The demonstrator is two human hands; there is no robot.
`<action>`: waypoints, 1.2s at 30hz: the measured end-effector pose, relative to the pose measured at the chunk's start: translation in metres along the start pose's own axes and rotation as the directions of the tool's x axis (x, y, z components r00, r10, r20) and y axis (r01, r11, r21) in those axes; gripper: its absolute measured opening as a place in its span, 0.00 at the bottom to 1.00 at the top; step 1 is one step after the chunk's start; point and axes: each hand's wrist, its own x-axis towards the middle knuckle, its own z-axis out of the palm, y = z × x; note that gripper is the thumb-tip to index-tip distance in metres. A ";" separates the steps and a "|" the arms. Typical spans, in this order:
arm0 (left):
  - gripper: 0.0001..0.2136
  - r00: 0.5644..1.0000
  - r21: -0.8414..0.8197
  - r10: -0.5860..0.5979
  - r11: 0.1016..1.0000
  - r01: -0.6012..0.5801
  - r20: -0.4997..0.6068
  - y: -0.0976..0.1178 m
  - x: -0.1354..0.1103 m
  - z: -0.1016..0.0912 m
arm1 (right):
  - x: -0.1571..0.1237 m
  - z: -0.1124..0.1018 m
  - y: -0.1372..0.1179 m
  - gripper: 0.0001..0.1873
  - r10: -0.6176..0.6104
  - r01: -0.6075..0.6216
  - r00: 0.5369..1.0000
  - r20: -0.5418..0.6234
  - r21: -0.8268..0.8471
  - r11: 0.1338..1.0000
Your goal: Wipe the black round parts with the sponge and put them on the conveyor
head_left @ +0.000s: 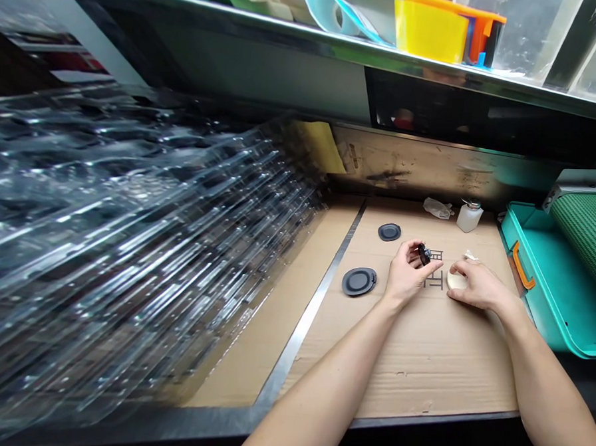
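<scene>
- Left hand [408,274]: raised just off the cardboard, fingers curled, pinching a small black part [424,254] near the fingertips. Exact form of the part is too small to tell.
- Right hand [480,286]: fingers down over a cream round disc [455,280], clamping it against the cardboard sheet [420,369]. The disc sits at the hand's left edge, partly covered.
- Hands are apart but close, with the black part and the cream disc just beside each other, both over the far-middle of the sheet.
- Small white scrap [470,256]: just beyond the right hand. Cannot tell what it is.
- Black printed characters [434,270]: on the sheet, between the hands and partly hidden by them.
- Two black round pads: one [389,232] far on the sheet, one [359,281] nearer and left of the left hand. Both lie flat, apart from each other.
- Far edge of the sheet: clear plastic bottle with a metal pump top [469,217], crumpled clear bag [437,208] to its left.
- Left of the sheet: steel strip [300,323] runs along the bench, with a large stack of clear plastic trays [128,227] leaning further left.
- Right: teal bin [534,288] with an orange handle [523,265], green mesh mat [589,238] on it.
- Overhead: steel shelf [307,40] holding a yellow cup [430,30] and an orange-lidded container [483,26].
</scene>
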 end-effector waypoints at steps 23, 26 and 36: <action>0.26 0.981 0.133 0.015 0.990 -0.042 0.195 -0.011 -0.002 0.003 | 0.011 0.021 -0.029 0.13 -0.038 0.148 0.873 -0.486 0.190 0.971; 0.31 0.957 0.183 0.065 0.976 -0.120 0.284 -0.014 -0.006 0.006 | 0.015 0.022 -0.024 0.12 0.017 0.100 0.852 -0.524 0.193 0.976; 0.41 0.959 0.140 0.054 0.985 -0.097 0.280 -0.020 -0.002 0.006 | 0.005 0.003 -0.020 0.08 -0.102 0.205 0.923 -0.372 0.251 0.946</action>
